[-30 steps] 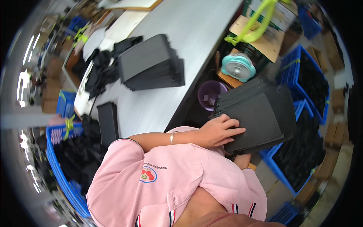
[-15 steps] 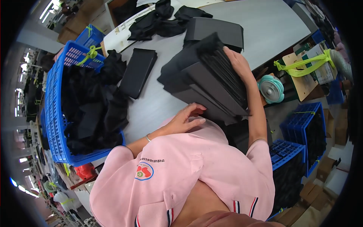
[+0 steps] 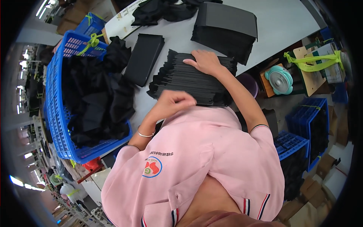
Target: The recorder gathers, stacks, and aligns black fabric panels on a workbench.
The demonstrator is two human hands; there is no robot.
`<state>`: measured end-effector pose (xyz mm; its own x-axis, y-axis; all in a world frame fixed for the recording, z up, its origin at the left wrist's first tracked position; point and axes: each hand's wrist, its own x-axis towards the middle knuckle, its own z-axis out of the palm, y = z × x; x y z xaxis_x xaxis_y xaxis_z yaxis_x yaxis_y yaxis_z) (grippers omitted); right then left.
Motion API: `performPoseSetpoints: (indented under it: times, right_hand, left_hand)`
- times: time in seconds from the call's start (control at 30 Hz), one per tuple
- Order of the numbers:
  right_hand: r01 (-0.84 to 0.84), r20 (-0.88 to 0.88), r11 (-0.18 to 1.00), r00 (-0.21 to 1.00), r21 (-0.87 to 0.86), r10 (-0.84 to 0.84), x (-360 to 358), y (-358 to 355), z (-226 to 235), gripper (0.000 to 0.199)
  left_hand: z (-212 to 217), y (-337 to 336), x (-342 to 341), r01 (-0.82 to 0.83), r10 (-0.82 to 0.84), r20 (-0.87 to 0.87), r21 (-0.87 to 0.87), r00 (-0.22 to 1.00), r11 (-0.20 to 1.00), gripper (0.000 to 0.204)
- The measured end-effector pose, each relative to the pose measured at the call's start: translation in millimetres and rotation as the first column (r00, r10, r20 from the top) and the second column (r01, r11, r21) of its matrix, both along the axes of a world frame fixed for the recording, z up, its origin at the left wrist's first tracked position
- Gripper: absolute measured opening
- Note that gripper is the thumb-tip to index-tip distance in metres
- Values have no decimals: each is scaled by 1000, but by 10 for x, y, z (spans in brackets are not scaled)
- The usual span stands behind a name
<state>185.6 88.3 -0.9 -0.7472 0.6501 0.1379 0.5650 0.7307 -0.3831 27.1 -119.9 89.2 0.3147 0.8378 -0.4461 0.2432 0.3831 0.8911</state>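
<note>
Directly in front of me a thick row of thin black fabric-like pieces (image 3: pixel 189 81) lies on the table, its many layered edges facing up. My right hand (image 3: pixel 205 61) rests on its far side with the thumb spread from the fingers. Over the near left edge of the row is my left hand (image 3: pixel 174 104), fingers curled in toward the thumb; nothing shows in it. A second tall stack of black pieces (image 3: pixel 227 28) with a smooth grey-black top stands behind, to the right. Left of the row lies a smaller, flat black stack (image 3: pixel 145 58).
A blue plastic basket (image 3: pixel 56 98) full of black cloth (image 3: pixel 98 102) stands at the left. Loose black fabric (image 3: pixel 166 11) lies at the table's far side. On the right are a turquoise fan (image 3: pixel 280 80), yellow-green straps (image 3: pixel 314 62) and blue crates (image 3: pixel 308 125).
The nearer stack has tipped down, so its layered edges now face up. My right hand has moved left onto those edges; my left hand has lifted off its side and curled.
</note>
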Motion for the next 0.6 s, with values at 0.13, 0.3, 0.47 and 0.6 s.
performPoseSetpoints:
  times: [0.13, 0.3, 0.47, 0.6]
  right_hand:
    - [-2, 4, 999, 1000, -39, 2, 54, 57, 28, 49]
    - [27, -201, 981, 980, 190, 12, 433, 208, 142, 36]
    - [154, -606, 795, 568, -587, -557, 1333, 466, 38, 48]
    - [-114, -538, 551, 445, -827, -716, 1376, 464, -372, 76]
  left_hand:
    - [-194, 397, 224, 265, 349, -541, 758, 765, 595, 85]
    - [-354, 647, 127, 149, 355, -415, 799, 838, 583, 96]
    - [-339, 802, -910, -394, 573, -61, 667, 817, 632, 56]
    - [-1041, 1059, -1127, -703, 598, 429, 140, 678, 697, 74]
